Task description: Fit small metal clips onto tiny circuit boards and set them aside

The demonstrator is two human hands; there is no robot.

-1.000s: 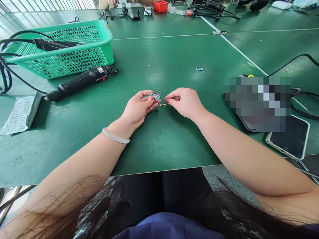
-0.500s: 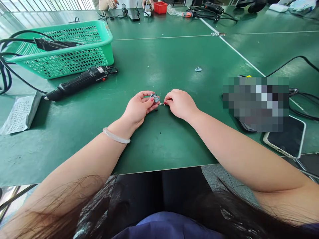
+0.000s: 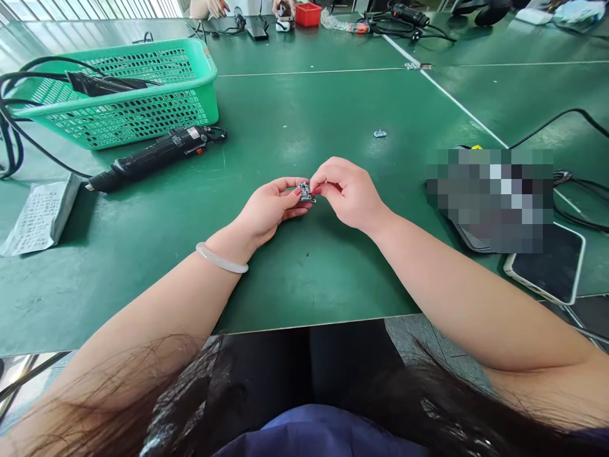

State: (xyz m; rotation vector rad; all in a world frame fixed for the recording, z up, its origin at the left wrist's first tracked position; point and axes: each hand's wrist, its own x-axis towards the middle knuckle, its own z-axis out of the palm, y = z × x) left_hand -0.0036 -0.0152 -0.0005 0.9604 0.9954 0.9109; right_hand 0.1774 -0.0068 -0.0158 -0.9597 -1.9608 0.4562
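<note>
Over the green table (image 3: 266, 279), my left hand (image 3: 273, 206) pinches a small grey metal part (image 3: 304, 191) with dark cutouts between thumb and fingers. Its exact kind is too small to tell. My right hand (image 3: 349, 192) is closed, thumb and forefinger pressed together at the right edge of that part. Whatever lies between those right fingertips is hidden. A small bluish-grey piece (image 3: 380, 134) lies by itself farther back on the table.
At the left stands a green basket (image 3: 143, 105) with cables and a black tool inside. A black electric screwdriver (image 3: 157, 158) lies before it, near a paper-wrapped block (image 3: 42, 212). A phone (image 3: 547, 263) lies at right beside a blurred-out object. Another person's hand (image 3: 217, 7) shows at the back.
My right hand has risen slightly and come in against the metal part. The small shiny piece seen at its fingertips before is no longer distinct. My left hand has shifted slightly right.
</note>
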